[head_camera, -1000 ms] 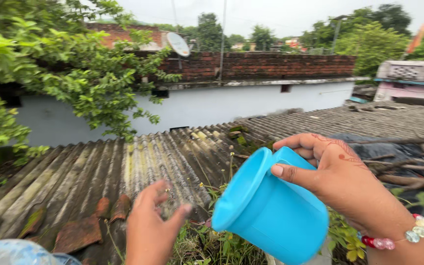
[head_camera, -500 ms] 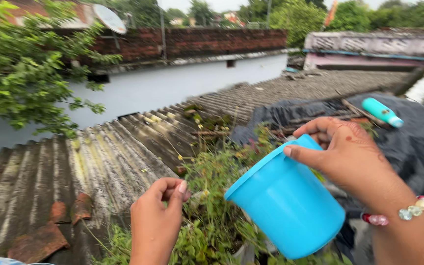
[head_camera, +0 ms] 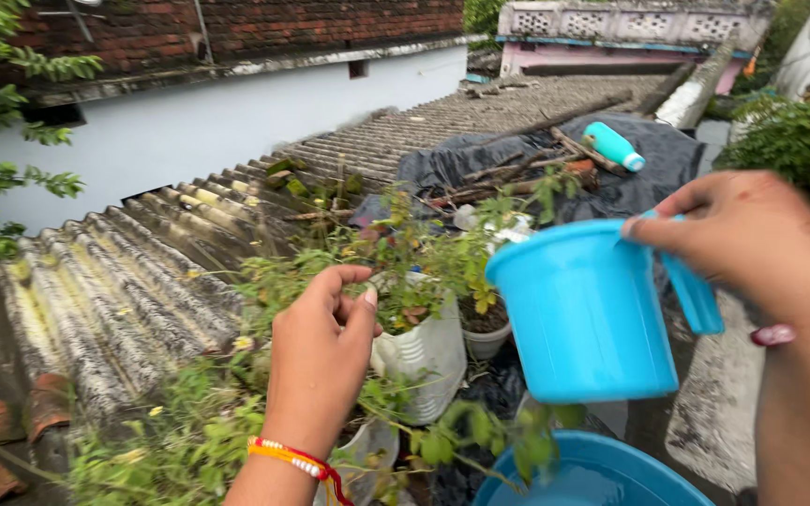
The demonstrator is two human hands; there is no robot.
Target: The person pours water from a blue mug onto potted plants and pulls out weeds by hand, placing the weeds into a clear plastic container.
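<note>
Change: compared with half a second ago, the blue mug point(head_camera: 585, 314) now stands nearly upright at right of centre instead of tipped on its side, and the view has dropped from the far rooftops to the potted plants.
Meaning: judging by its upright hold, the mug is being carried rather than poured just now.
Right hand point(head_camera: 752, 239): grip clamped on the mug's handle, thumb resting on the rim, at the right of the frame.
Left hand point(head_camera: 321, 351): empty, fingers loosely curled together, raised at lower centre among the leaves; it touches no container that I can make out.
Mug contents: cannot tell, the inside is hidden from this angle.
Blue tub point(head_camera: 592, 473): at the bottom edge just below the mug; it seems to hold water.
White pot point(head_camera: 428, 351): just right of the left hand, holds a leafy green plant.
Smaller pot point(head_camera: 485, 333): between the white pot and the mug, dark soil and a small plant in it.
Teal bottle point(head_camera: 613, 146): lies on a dark sheet point(head_camera: 649, 159) in the upper right, well apart from both hands.
Corrugated roof point(head_camera: 114, 290): fills the left of the frame.
</note>
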